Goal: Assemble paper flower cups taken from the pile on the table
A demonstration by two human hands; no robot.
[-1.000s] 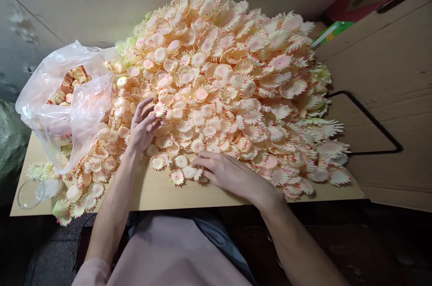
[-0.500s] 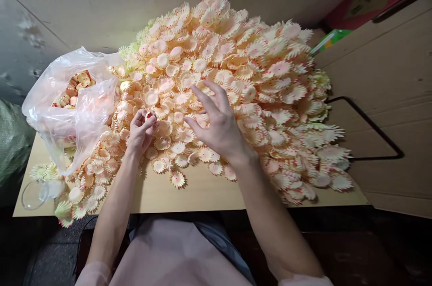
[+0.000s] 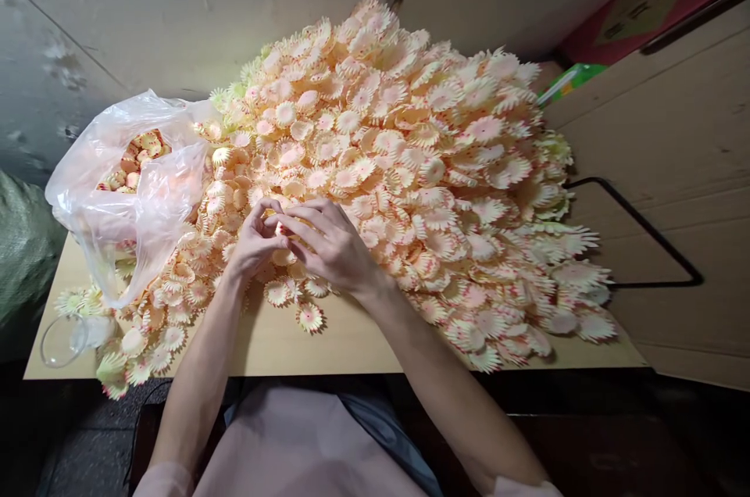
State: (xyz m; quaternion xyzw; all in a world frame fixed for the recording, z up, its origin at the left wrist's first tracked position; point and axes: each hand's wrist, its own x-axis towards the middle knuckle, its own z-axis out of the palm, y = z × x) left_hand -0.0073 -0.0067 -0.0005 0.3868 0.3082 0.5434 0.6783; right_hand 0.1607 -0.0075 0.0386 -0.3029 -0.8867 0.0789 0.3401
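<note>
A broad heap of artificial flower petal pieces [image 3: 387,141], pale cream and pink with red-tipped, toothed edges, covers much of the table. Low over its front side, my left hand [image 3: 253,245] pinches a small pale flower piece [image 3: 280,230] with red marks between thumb and fingers. My right hand [image 3: 335,247] meets it from the right, its thumb and fingertips closed around the same piece. Fingers cover most of that piece, so its full shape is hidden. One loose petal piece [image 3: 310,317] lies on the bare wood just in front of the heap.
A translucent plastic bag [image 3: 167,204] at the left holds several folded red-and-cream pieces [image 3: 141,153]. Near the table's [image 3: 328,352] left corner stands a clear round container [image 3: 63,341]. On the right are a cardboard sheet [image 3: 662,169] and a bent black rod [image 3: 650,227].
My right hand has moved left and down from above the heap, its spread fingers closing at the small piece in my left hand. The left hand has shifted slightly right.
</note>
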